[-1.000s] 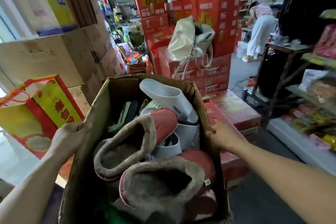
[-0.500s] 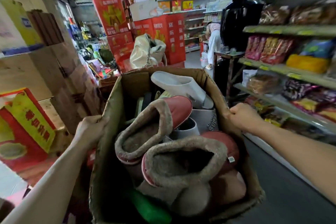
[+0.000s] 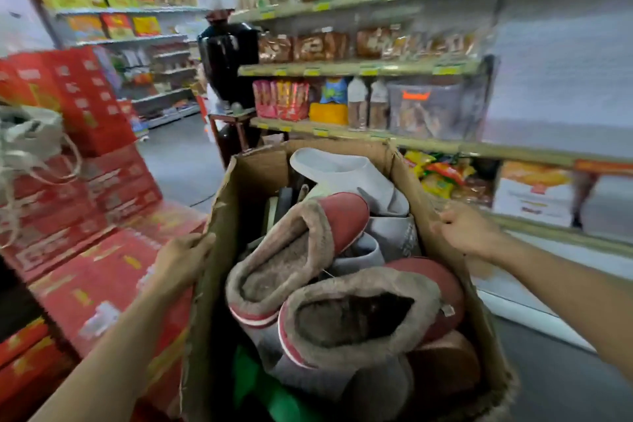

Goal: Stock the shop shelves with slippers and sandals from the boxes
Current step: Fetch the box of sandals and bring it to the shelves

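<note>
Swinging round to the right since a second ago, the view now faces the snack shelving (image 3: 359, 70) instead of the stacked red cartons (image 3: 85, 202), which now lie left of the open brown cardboard box (image 3: 406, 175); the box itself has travelled with the person, carried between both arms. Left hand (image 3: 181, 262) is clamped on the box's left wall, fingers wrapped over the torn edge. Right hand (image 3: 467, 231) grips the right wall just below its rim, knuckles outward. Holding opposite sides keeps a floppy, loaded carton level and stops the walls bowing out, I judge.

Inside the box, nearest the carrier, sit two red slippers with brown fleece lining (image 3: 356, 315), one leaning on the other. Behind them, toward the far wall, lie pale grey plastic slippers (image 3: 342, 169), one sole-up, with dark flat pairs wedged at the left. Something green (image 3: 250, 384) shows at the bottom near corner; what it is cannot be told. No footwear has reached any shelf yet.
</note>
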